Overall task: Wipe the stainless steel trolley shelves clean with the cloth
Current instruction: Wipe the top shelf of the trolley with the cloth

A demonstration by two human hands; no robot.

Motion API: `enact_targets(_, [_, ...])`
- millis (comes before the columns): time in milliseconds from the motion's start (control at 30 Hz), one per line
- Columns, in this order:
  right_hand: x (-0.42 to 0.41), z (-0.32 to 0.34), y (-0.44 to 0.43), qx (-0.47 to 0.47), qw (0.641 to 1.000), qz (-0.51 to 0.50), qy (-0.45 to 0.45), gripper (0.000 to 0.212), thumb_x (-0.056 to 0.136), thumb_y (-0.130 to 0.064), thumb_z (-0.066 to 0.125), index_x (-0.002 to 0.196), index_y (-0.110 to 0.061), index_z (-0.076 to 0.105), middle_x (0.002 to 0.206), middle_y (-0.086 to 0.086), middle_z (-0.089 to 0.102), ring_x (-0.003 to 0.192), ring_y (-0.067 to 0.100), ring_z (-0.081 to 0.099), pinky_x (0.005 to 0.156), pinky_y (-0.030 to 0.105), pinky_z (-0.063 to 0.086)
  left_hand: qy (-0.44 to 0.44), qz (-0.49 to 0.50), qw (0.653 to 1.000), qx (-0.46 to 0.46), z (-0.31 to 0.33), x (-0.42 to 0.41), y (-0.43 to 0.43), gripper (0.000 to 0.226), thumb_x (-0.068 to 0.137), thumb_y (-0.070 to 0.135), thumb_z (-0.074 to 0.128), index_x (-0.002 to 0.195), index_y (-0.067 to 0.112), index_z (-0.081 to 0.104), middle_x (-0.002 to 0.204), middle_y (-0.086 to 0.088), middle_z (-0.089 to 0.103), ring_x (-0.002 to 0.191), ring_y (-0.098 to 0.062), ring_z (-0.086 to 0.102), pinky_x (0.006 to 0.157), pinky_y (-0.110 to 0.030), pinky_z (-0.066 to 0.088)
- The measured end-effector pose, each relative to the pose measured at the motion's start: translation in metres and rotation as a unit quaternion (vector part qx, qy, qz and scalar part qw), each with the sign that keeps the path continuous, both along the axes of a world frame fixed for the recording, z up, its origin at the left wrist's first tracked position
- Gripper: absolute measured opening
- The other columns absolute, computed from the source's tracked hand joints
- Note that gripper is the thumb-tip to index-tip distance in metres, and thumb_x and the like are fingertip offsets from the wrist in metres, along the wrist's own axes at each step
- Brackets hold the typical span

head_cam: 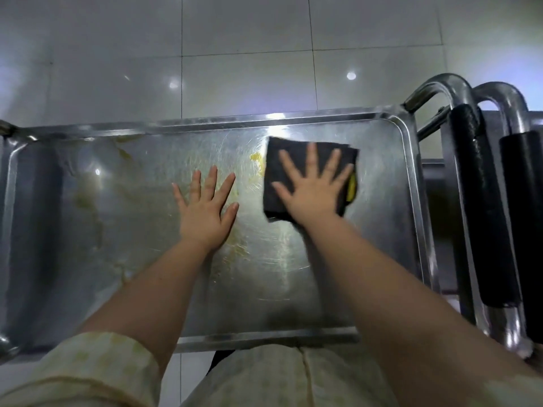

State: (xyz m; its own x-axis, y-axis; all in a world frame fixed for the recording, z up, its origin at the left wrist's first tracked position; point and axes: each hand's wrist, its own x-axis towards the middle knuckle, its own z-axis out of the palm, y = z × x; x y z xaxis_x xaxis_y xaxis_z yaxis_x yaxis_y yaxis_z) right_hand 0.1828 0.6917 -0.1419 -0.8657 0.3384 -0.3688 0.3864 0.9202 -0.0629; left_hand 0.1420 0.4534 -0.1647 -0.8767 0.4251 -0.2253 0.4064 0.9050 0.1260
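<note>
Head view: nearest, a pale patterned sleeve (pixel 97 365) covers the left arm, and both bare forearms reach over the near rim of the trolley's top shelf (pixel 293 292). The left hand (pixel 205 212) lies flat on the steel, fingers (pixel 210 183) straight and spread, holding nothing; it looks like a brace. Just right of it, the right hand (pixel 314 192) presses flat on the dark folded cloth (pixel 296 149), fingers splayed, none curled round it. The cloth lies on the shelf's right half, its far edge beyond the fingertips. Yellow residue (pixel 256 160) sits between the two hands, just left of the cloth, with fainter smears under and left of the left-hand fingers. The cloth is likely soft, light and limp, so it is better driven by palm pressure than pinched; on slick steel it may bunch or slip out. Right of the fingers stand foam-sleeved trolley handles (pixel 482 201); beyond the far rim, tiled floor (pixel 235 54).
</note>
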Motion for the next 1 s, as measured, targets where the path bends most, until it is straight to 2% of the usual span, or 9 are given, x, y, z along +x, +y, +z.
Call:
enact_targets(100, [-0.018,-0.001,-0.034,-0.020,0.995,0.098,0.002,0.065,0.086,-0.078,0.001,0.145,-0.057,-0.014,0.162,0.000,-0.020,0.141,0.048,-0.025,0.101,0.075,-0.020,0.001,0.004,1.000,-0.008,0.002,0.000,0.001,0.059,0.098,0.060,0.013,0.154,0.046,0.007,0.165,0.004,0.003,0.151,-0.028,-0.002,0.114,-0.066,-0.007])
enact_targets(167, [-0.021,-0.004,-0.006,-0.014,0.994,0.111,0.013,0.063,0.088,-0.077,0.005,0.145,-0.059,-0.011,0.163,-0.006,-0.016,0.144,0.044,-0.022,0.105,0.073,-0.015,-0.003,0.003,1.000,-0.016,0.003,-0.001,0.003,0.059,0.097,0.061,0.011,0.154,0.047,0.004,0.165,0.004,0.001,0.151,-0.027,-0.004,0.114,-0.066,-0.008])
enact_targets(333, [0.002,0.002,0.123,0.028,0.994,-0.105,0.000,0.066,0.086,-0.079,0.005,0.147,-0.058,-0.006,0.164,-0.009,-0.012,0.147,0.040,-0.014,0.111,0.070,-0.006,-0.003,0.003,1.000,-0.013,0.005,-0.001,0.009,0.060,0.097,0.063,0.010,0.154,0.046,0.001,0.165,0.005,-0.003,0.151,-0.026,-0.006,0.114,-0.066,-0.007])
enact_targets(433, [0.000,0.008,0.119,0.046,0.985,-0.165,-0.018,0.069,0.086,-0.077,0.002,0.149,-0.053,-0.009,0.164,-0.005,-0.014,0.146,0.042,-0.017,0.109,0.072,-0.004,-0.012,0.004,1.000,-0.018,0.005,-0.003,0.010,0.061,0.096,0.063,0.007,0.153,0.046,-0.003,0.164,0.006,-0.008,0.151,-0.027,-0.010,0.114,-0.067,-0.006])
enact_targets(500, [-0.024,0.006,0.081,0.025,0.991,-0.130,-0.011,0.068,0.088,-0.076,0.005,0.149,-0.052,-0.011,0.163,-0.004,-0.018,0.144,0.045,-0.019,0.107,0.074,-0.008,-0.014,0.001,1.000,-0.017,0.006,-0.004,0.011,0.061,0.095,0.063,0.006,0.153,0.045,-0.004,0.164,0.006,-0.009,0.151,-0.027,-0.011,0.113,-0.068,-0.006])
enact_targets(633, [-0.064,0.002,-0.023,-0.030,0.997,0.071,0.000,0.067,0.089,-0.076,0.012,0.148,-0.054,-0.008,0.163,-0.005,-0.018,0.143,0.046,-0.023,0.102,0.072,-0.021,-0.007,-0.001,1.000,-0.015,0.007,-0.006,0.009,0.064,0.095,0.061,0.013,0.154,0.037,0.003,0.164,0.004,-0.002,0.151,-0.029,-0.004,0.113,-0.068,-0.005])
enact_targets(733, [-0.068,-0.001,-0.028,-0.039,0.990,0.132,0.015,0.064,0.090,-0.075,0.014,0.148,-0.056,-0.005,0.164,-0.009,-0.012,0.146,0.039,-0.021,0.107,0.070,-0.015,-0.001,0.000,1.000,-0.023,0.007,-0.006,0.008,0.067,0.095,0.061,0.015,0.155,0.034,0.005,0.163,0.006,-0.004,0.151,-0.028,-0.003,0.113,-0.067,-0.005])
enact_targets(867, [-0.044,-0.001,0.078,0.004,1.000,-0.018,0.019,0.065,0.089,-0.077,0.019,0.148,-0.057,0.000,0.163,-0.013,-0.009,0.148,0.038,-0.011,0.111,0.068,-0.008,-0.012,0.006,1.000,-0.017,0.006,-0.006,0.011,0.064,0.095,0.064,0.008,0.155,0.042,-0.001,0.163,0.008,-0.011,0.151,-0.026,-0.010,0.113,-0.065,-0.011])
enact_targets(1000, [-0.008,0.009,0.139,0.038,0.978,-0.205,-0.006,0.068,0.088,-0.077,0.010,0.150,-0.053,-0.004,0.164,-0.010,-0.011,0.147,0.040,-0.015,0.109,0.072,-0.004,-0.015,0.003,1.000,-0.011,0.005,-0.008,0.011,0.063,0.095,0.063,0.007,0.154,0.042,-0.004,0.162,0.007,-0.013,0.151,-0.027,-0.012,0.113,-0.066,-0.012])
